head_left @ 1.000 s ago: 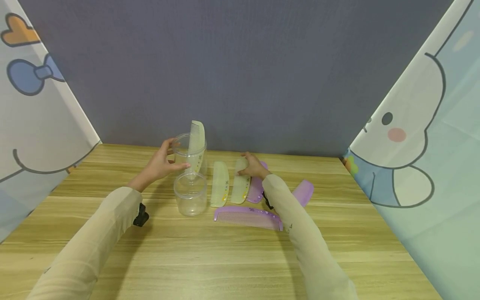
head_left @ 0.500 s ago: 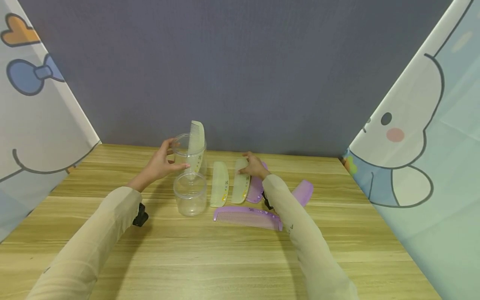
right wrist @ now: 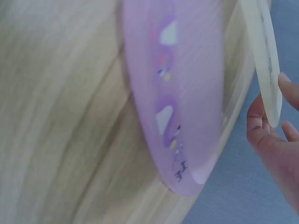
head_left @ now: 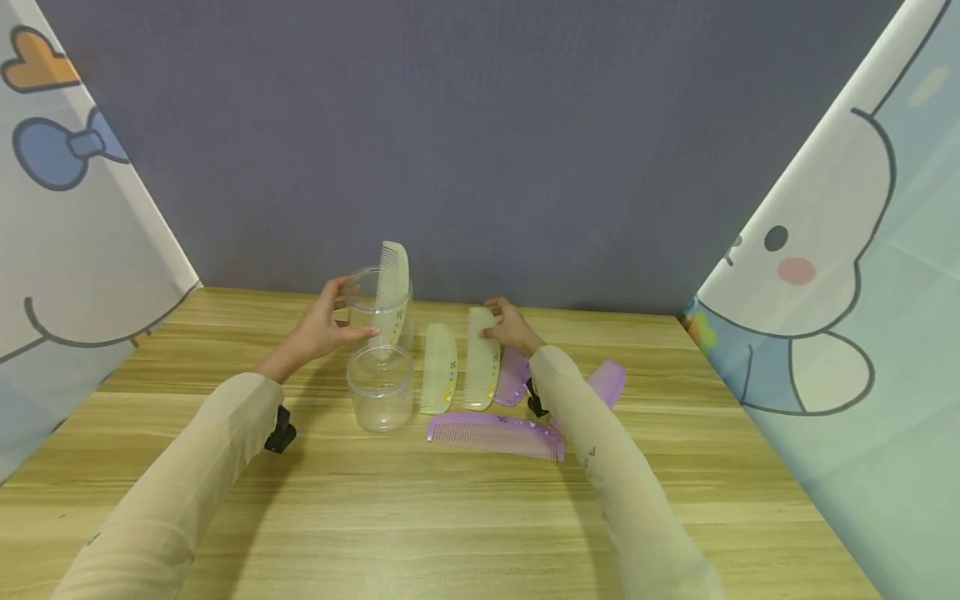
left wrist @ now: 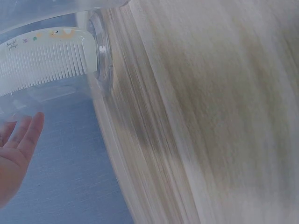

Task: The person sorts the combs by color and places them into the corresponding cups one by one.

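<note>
Comb in purple [head_left: 495, 436] lies crosswise nearest; front jar [head_left: 381, 404] stands upright, just to its left. Beyond, a loose pale comb [head_left: 439, 371] lies beside the gripped pale comb [head_left: 482, 367], which my right hand [head_left: 512, 327] pinches near its far end; can't tell whether its near end clears the table [head_left: 480, 533]. Farther, left hand [head_left: 322, 327] spans wide round the rear jar [head_left: 363, 315], one leaning comb [head_left: 393, 279] inside. I'd keep that jar braced and lift steadily, avoiding the neighbouring purple comb [head_left: 513, 379].

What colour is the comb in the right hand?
Pale creamy yellow. The comb in the right hand shows best in the head view.
</note>
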Motion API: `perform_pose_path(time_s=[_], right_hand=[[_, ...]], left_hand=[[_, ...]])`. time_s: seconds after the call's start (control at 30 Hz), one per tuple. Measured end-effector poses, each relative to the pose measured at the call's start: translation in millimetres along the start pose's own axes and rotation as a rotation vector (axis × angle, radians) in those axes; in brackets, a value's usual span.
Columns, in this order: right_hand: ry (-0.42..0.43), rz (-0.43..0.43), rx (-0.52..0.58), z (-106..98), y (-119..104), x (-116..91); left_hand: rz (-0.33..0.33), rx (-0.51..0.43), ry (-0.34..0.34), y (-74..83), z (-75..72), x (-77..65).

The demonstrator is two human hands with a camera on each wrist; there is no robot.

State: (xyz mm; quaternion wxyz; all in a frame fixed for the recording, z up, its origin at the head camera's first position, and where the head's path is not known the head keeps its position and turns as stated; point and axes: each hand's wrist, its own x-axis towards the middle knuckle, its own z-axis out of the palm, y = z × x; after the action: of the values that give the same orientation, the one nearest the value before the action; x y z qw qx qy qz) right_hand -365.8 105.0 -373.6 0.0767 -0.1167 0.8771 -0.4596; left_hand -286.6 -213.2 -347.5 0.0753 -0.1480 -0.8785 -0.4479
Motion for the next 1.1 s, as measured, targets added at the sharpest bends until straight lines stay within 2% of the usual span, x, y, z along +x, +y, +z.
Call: perform_pose_path(time_s=[0.2,0.53,0.93,1.1], right_hand=[[0.049,-0.027,0.059,-1,-7,-3],[0.083,-0.036,0.158,-6,-16,-5],[0.1,-0.034,0.259,-18,-32,-8],[0.104,-0.076,0.274,-24,-39,-10]], left_hand=[[0.004,0.002,-0.003,-1.4,0.3,0.6],[0.002,0.003,-0.014,-1.1,0.1,1.3],[0.0,0.004,-0.017,-1.2,-1.2,1.5],[-0.001,0.002,-0.015,-0.8,-1.2,1.1]])
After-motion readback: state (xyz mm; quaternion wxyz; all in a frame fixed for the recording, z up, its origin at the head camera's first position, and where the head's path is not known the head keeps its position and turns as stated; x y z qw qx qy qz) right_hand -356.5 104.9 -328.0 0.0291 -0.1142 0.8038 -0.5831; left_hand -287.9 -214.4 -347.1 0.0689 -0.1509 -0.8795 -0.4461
